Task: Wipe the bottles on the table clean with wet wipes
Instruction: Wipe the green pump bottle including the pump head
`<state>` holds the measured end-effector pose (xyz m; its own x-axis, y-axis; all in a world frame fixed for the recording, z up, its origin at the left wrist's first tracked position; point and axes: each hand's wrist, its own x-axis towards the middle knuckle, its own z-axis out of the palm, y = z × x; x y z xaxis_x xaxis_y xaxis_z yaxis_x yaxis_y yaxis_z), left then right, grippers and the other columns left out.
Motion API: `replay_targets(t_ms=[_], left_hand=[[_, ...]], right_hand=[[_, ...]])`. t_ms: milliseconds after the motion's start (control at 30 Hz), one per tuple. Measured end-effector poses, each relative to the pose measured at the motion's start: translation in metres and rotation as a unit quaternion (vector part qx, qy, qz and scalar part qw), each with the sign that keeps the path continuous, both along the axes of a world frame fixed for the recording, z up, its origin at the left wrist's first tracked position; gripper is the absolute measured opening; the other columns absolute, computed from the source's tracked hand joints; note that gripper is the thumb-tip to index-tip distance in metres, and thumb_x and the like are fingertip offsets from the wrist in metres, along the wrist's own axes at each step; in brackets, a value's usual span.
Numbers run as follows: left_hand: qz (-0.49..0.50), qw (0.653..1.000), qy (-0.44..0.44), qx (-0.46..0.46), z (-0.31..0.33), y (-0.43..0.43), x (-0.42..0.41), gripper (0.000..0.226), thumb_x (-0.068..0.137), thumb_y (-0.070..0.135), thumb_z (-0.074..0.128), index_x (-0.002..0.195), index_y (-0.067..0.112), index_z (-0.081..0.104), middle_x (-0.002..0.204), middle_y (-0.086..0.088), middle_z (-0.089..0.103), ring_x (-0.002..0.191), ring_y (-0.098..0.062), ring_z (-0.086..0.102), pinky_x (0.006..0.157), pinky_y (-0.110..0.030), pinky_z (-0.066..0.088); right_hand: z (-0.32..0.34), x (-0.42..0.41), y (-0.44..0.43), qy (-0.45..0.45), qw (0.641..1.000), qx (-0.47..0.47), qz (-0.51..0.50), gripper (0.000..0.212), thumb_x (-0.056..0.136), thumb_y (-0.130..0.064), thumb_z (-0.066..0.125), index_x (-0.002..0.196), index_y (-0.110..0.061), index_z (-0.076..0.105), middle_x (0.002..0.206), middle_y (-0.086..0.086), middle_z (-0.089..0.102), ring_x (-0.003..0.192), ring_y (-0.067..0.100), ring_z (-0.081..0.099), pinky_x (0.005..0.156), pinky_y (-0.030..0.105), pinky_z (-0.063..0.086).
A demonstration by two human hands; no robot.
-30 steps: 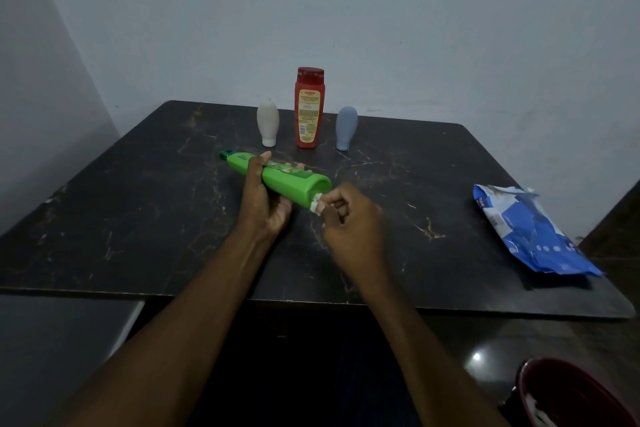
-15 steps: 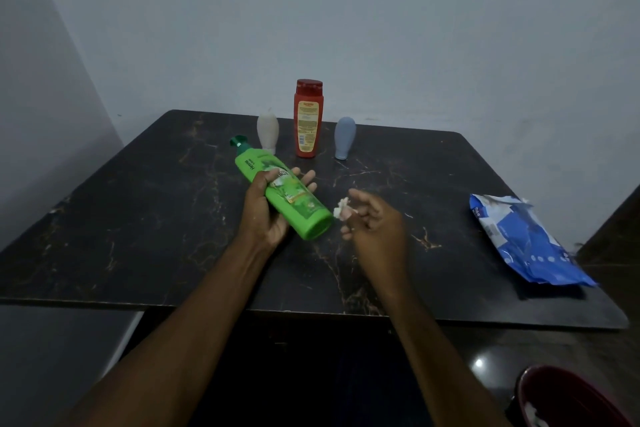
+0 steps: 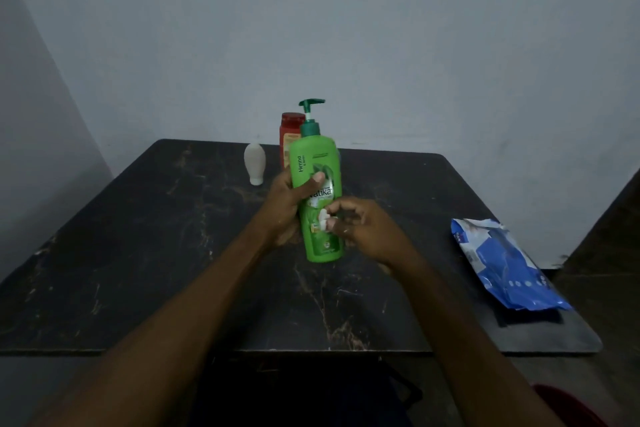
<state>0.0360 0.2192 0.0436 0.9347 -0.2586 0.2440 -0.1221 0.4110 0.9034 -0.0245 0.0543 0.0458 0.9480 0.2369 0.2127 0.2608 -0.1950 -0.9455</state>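
Listener: Hands first, please. What is each one doing?

Describer: The left hand (image 3: 289,204) grasps a green pump bottle (image 3: 317,191) around its middle. The thumb lies across the front label and the fingers are hidden behind the bottle. The right hand (image 3: 363,230) has curled fingers and pinches a small white wet wipe (image 3: 323,218) against the lower label. Only scraps of the wipe show between the fingertips.

Listener: Where is the bottle?

Describer: It stands nearly upright over the middle of the dark table (image 3: 138,253), pump at the top. Whether its base touches the tabletop cannot be told.

Listener: And around it, with the green bottle as the centre of the dial?

Describer: At twelve o'clock, a red bottle (image 3: 289,135) stands just behind it. Most of it is covered, and only the cap and left edge show. At eleven o'clock stands a small whitish bottle (image 3: 255,163), apart from the others. At four o'clock, well apart near the table's right edge, lies a crumpled blue and white wipes packet (image 3: 502,263). Its print is too small to read. At five o'clock, at the corner of the view below the table, sits something dark red (image 3: 571,406). It is cut off and too dim to identify.
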Motion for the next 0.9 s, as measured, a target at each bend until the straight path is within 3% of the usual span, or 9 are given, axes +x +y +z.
replay_targets(t_ms=[67, 133, 300, 400, 533, 733, 900], left_hand=[[-0.010, 0.999, -0.030, 0.039, 0.014, -0.006, 0.014, 0.043, 0.087, 0.007, 0.070, 0.128, 0.003, 0.059, 0.114, -0.021, 0.070, 0.100, -0.033, 0.070, 0.088, -0.048, 0.060], [-0.023, 0.995, -0.048, 0.089, 0.028, -0.015, 0.029, 0.048, 0.088, -0.004, 0.069, 0.133, 0.004, 0.055, 0.117, -0.021, 0.070, 0.104, -0.033, 0.071, 0.088, -0.046, 0.061], [-0.017, 0.967, -0.085, 0.240, 0.068, -0.046, 0.071, 0.052, 0.083, -0.011, 0.074, 0.130, 0.006, 0.057, 0.114, -0.018, 0.074, 0.105, -0.033, 0.073, 0.089, -0.047, 0.061], [0.005, 0.921, -0.143, 0.363, 0.096, -0.063, 0.100, 0.055, 0.076, 0.001, 0.086, 0.125, 0.010, 0.062, 0.111, -0.010, 0.076, 0.100, -0.025, 0.075, 0.086, -0.041, 0.064], [0.031, 0.836, -0.196, 0.511, 0.118, -0.082, 0.133, 0.057, 0.068, 0.019, 0.095, 0.118, 0.010, 0.068, 0.111, -0.007, 0.075, 0.099, -0.024, 0.073, 0.090, -0.045, 0.061], [0.032, 0.815, -0.192, 0.546, 0.116, -0.101, 0.176, 0.057, 0.067, 0.018, 0.095, 0.116, 0.011, 0.069, 0.111, -0.008, 0.074, 0.099, -0.026, 0.071, 0.089, -0.047, 0.060], [0.037, 0.809, -0.190, 0.555, 0.104, -0.104, 0.202, 0.055, 0.066, 0.018, 0.095, 0.115, 0.014, 0.069, 0.111, -0.006, 0.074, 0.099, -0.026, 0.070, 0.091, -0.044, 0.060]], right_hand=[[0.004, 0.012, -0.009, -0.019, 0.998, -0.041, -0.035, 0.009, 0.090, -0.006, 0.069, 0.099, -0.009, 0.067, 0.108, 0.016, 0.068, 0.100, 0.034, 0.067, 0.079, 0.040, 0.058], [0.005, 0.024, -0.019, -0.026, 0.996, -0.068, -0.058, 0.010, 0.090, -0.007, 0.069, 0.099, -0.007, 0.067, 0.112, 0.020, 0.065, 0.102, 0.044, 0.063, 0.086, 0.050, 0.056], [0.012, 0.059, -0.051, -0.046, 0.991, -0.062, -0.105, 0.009, 0.087, -0.004, 0.071, 0.093, -0.010, 0.067, 0.108, 0.014, 0.064, 0.099, 0.030, 0.067, 0.084, 0.039, 0.057], [0.014, 0.088, -0.074, -0.071, 0.984, -0.118, -0.115, 0.008, 0.085, -0.005, 0.073, 0.092, -0.005, 0.069, 0.100, 0.009, 0.059, 0.090, 0.022, 0.062, 0.080, 0.033, 0.052], [0.011, 0.126, -0.096, -0.077, 0.979, -0.147, -0.115, 0.010, 0.085, -0.004, 0.073, 0.094, 0.001, 0.070, 0.102, 0.009, 0.058, 0.095, 0.022, 0.062, 0.085, 0.030, 0.052], [-0.001, 0.176, -0.106, -0.055, 0.982, -0.135, -0.124, 0.008, 0.086, -0.006, 0.072, 0.092, -0.001, 0.070, 0.110, 0.016, 0.061, 0.100, 0.028, 0.065, 0.089, 0.038, 0.056], [-0.012, 0.203, -0.106, -0.037, 0.983, -0.137, -0.118, 0.009, 0.087, -0.006, 0.071, 0.091, 0.001, 0.070, 0.108, 0.018, 0.060, 0.092, 0.028, 0.065, 0.083, 0.039, 0.057]])
